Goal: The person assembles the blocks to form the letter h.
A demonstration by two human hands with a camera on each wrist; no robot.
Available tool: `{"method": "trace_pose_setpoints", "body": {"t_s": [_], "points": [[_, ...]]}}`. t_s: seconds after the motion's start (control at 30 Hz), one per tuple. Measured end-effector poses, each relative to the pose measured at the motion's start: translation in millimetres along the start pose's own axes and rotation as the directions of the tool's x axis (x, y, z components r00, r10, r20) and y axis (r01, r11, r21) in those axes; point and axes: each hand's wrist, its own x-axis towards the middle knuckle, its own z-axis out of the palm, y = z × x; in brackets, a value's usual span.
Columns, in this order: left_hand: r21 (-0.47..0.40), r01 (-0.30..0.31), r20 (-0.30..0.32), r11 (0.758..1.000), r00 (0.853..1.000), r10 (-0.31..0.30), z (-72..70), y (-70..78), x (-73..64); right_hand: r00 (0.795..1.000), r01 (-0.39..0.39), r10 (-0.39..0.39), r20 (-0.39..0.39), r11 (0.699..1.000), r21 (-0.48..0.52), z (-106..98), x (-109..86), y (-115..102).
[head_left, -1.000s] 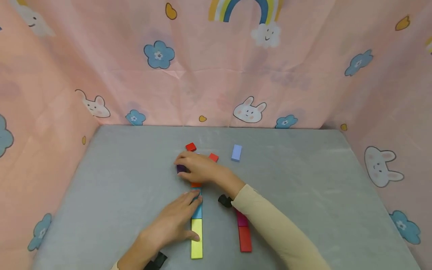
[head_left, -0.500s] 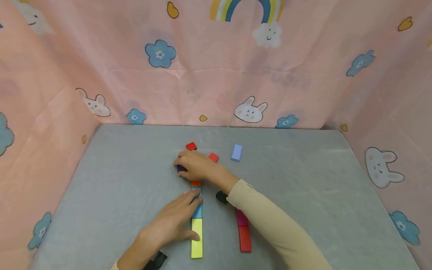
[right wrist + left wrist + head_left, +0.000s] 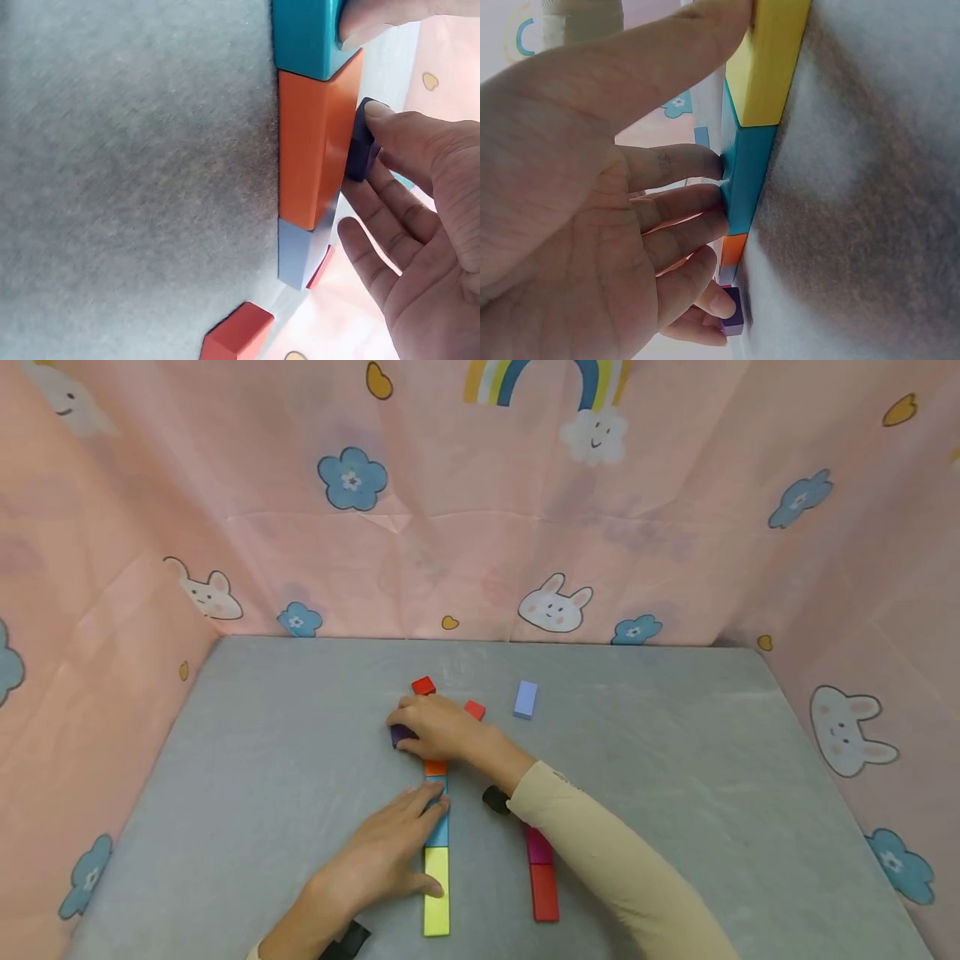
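Note:
A row of blocks runs away from me: a yellow block (image 3: 437, 912), a blue block (image 3: 438, 835), an orange block (image 3: 304, 150) and a light blue block (image 3: 297, 251) at the far end. My left hand (image 3: 378, 852) rests along the row, fingertips on the blue block and thumb on the yellow one. Beside the orange block, on its left, my right hand (image 3: 442, 731) pinches a purple block (image 3: 401, 737) between thumb and fingers. The right hand hides the light blue block in the head view. A narrow gap separates the purple block from the row.
Small red blocks, one at the far end (image 3: 423, 685) and one further right (image 3: 474, 709), lie past my right hand. A lavender block (image 3: 526, 700) lies farther right. Under my right forearm, a magenta block (image 3: 538, 845) joins a red block (image 3: 544, 893). Patterned cloth walls surround the grey table (image 3: 262, 735).
My right wrist and sleeve have shifted slightly left and away, baring more of the orange block. The purple block stays in almost the same place. My left hand has not moved.

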Motion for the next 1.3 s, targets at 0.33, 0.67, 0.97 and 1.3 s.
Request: {"method": "trace_pose_setpoints", "body": {"t_s": [0.33, 0.67, 0.97, 1.3], "points": [[-0.021, 0.014, 0.000, 1.000, 1.000, -0.014, 0.2, 0.2, 0.0, 0.997, 0.006, 0.002, -0.079, 0.995, 0.097, -2.1, -23.1, 1.8], [-0.010, 0.002, -0.013, 1.000, 1.000, -0.002, -1.0, 1.0, -0.7, 0.989, 0.011, 0.011, -0.150, 0.989, 0.145, -3.9, -59.3, 7.7], [-0.046, 0.029, -0.003, 0.998, 1.000, -0.029, 0.0, 1.1, -1.5, 0.985, -0.042, 0.065, -0.158, 0.988, 0.146, 1.3, -95.6, 10.5], [-0.048, 0.046, 0.011, 0.998, 0.999, -0.046, 0.8, 3.5, -0.3, 0.979, -0.094, 0.118, -0.165, 0.985, 0.145, 11.0, -128.8, 14.7]]}}
